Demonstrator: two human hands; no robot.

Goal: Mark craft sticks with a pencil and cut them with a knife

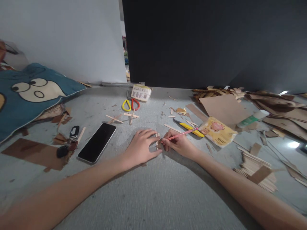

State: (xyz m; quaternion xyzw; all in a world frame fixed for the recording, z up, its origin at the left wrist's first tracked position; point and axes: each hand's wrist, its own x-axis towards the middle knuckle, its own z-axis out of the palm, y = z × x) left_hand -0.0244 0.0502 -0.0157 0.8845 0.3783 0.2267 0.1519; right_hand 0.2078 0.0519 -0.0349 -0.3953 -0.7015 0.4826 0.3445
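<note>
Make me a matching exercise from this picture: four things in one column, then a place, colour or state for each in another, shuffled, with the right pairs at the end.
Things
1. Pencil
2. Phone
3. Glue stick
4. Cutter knife

Descriptions
A. Green body, white cap
B. Lying face up with a dark screen
C. Yellow handle, lying on the work surface
D. Held in the right hand

Right pairs: 1-D, 2-B, 3-A, 4-C
</note>
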